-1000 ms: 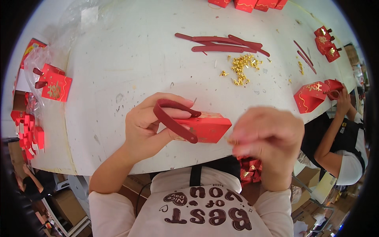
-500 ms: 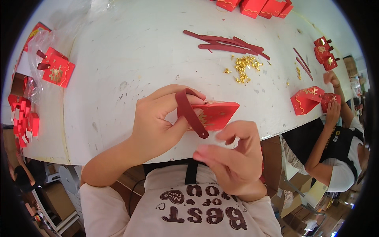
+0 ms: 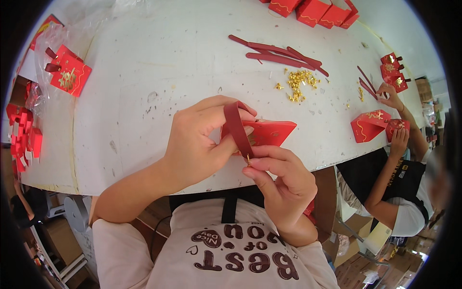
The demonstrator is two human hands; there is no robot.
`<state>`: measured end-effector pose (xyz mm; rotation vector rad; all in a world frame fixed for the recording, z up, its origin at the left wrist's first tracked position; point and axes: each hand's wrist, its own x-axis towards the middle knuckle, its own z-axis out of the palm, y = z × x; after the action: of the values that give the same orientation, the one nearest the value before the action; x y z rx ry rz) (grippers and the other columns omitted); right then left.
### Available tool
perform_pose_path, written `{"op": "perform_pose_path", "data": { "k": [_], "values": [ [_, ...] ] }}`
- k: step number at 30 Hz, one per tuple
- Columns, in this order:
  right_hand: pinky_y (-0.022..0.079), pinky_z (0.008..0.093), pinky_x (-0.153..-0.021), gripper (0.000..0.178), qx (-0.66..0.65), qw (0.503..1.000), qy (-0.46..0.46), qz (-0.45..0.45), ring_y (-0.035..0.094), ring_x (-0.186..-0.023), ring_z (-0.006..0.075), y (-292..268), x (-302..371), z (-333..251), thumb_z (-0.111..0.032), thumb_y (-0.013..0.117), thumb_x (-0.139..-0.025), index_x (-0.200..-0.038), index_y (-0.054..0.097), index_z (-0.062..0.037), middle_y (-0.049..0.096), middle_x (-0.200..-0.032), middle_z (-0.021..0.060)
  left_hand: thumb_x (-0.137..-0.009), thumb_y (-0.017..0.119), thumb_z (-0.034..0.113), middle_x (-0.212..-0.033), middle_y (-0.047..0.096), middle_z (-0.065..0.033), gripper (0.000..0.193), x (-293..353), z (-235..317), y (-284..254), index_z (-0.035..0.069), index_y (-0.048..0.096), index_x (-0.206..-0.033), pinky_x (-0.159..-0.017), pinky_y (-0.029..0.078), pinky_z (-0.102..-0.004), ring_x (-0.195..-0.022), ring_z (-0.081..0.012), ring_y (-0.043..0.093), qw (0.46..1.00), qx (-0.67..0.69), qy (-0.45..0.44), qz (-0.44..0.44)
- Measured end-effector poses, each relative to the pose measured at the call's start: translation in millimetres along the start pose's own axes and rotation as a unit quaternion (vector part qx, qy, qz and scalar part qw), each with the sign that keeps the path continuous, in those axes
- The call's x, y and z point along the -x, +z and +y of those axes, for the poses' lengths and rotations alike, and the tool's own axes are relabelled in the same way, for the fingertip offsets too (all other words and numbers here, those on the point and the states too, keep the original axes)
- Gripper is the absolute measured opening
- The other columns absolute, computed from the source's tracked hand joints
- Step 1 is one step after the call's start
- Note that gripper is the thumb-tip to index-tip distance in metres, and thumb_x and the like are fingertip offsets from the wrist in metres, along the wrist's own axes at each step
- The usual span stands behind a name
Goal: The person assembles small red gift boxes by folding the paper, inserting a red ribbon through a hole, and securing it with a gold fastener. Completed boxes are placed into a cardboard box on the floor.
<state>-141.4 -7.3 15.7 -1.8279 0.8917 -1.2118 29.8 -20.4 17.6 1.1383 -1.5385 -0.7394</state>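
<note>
My left hand (image 3: 197, 132) is closed around a red gift box (image 3: 274, 133) with gold print, held above the table's near edge. A dark red strap (image 3: 234, 124) loops over that hand's fingers, its loose end hanging down toward me. Between thumb and fingertips, my right hand (image 3: 284, 180) pinches a small gold rivet (image 3: 248, 159) at the strap's loose end. Whether the rivet has passed through the hole cannot be made out. My left fingers hide part of the box.
Dark red straps (image 3: 279, 54) lie beyond my hands, near a pile of gold rivets (image 3: 301, 83). Finished-looking red boxes with handles (image 3: 70, 72) stand at left; more red boxes (image 3: 313, 12) are at the back. At right, a co-worker's hands (image 3: 397, 139) handle a red box (image 3: 369, 126).
My right hand has moved up and in to the strap's loose end, bringing the gold rivet there. The co-worker's far hand has shifted toward the straps beside it.
</note>
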Motion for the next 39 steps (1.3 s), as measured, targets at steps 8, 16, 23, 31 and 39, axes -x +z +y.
{"op": "perform_pose_path", "data": {
  "k": [8,16,23,31,39],
  "values": [
    [0.053,0.0254,-0.064,0.016,-0.048,0.998,-0.002,0.031,0.065,-0.076,0.0172,4,-7,4,0.005,0.074,-0.072,-0.086,0.066,0.0012,0.066,-0.094,0.0129,-0.075,0.065,-0.007,-0.093,0.066,-0.0106,0.018,3,2,1,0.0,0.067,-0.091,-0.069,0.052,-0.0275,-0.082,-0.0183,0.064,1.0,-0.024,0.0,0.0],
    [0.052,0.0246,-0.06,0.017,0.063,0.992,-0.07,0.084,0.065,-0.071,0.019,8,-9,8,0.003,0.074,-0.071,-0.086,0.068,-0.0005,0.066,-0.089,0.0128,-0.071,0.065,-0.011,-0.095,0.065,-0.0092,0.025,7,-2,-1,0.001,0.066,-0.093,-0.068,0.051,-0.0265,-0.082,-0.0168,0.062,0.999,-0.02,0.028,-0.009],
    [0.049,0.0253,-0.055,0.021,0.129,0.98,-0.112,0.102,0.061,-0.067,0.0173,10,-10,16,0.003,0.075,-0.069,-0.088,0.069,-0.002,0.065,-0.084,0.0104,-0.072,0.065,-0.012,-0.101,0.062,-0.0117,0.025,11,-6,-1,-0.001,0.065,-0.094,-0.071,0.051,-0.0271,-0.085,-0.0181,0.061,0.999,0.03,0.005,-0.017],
    [0.039,0.0263,-0.056,0.028,0.212,0.968,-0.096,0.098,0.05,-0.073,0.0169,0,-6,12,-0.003,0.081,-0.062,-0.087,0.07,-0.0058,0.053,-0.092,0.0082,-0.071,0.064,-0.013,-0.102,0.061,-0.0139,0.024,14,-9,-3,-0.003,0.065,-0.093,-0.073,0.051,-0.0302,-0.087,-0.0206,0.061,0.997,0.027,0.061,-0.043],
    [0.044,0.0314,-0.064,0.034,0.166,0.98,-0.105,0.039,0.053,-0.078,0.0219,-24,-23,8,-0.014,0.084,-0.052,-0.081,0.066,-0.0083,0.06,-0.084,0.0039,-0.073,0.052,-0.008,-0.102,0.061,-0.022,0.022,14,-3,-19,-0.008,0.064,-0.091,-0.079,0.052,-0.0385,-0.092,-0.0289,0.062,0.981,0.087,0.093,-0.145]
  ]
}}
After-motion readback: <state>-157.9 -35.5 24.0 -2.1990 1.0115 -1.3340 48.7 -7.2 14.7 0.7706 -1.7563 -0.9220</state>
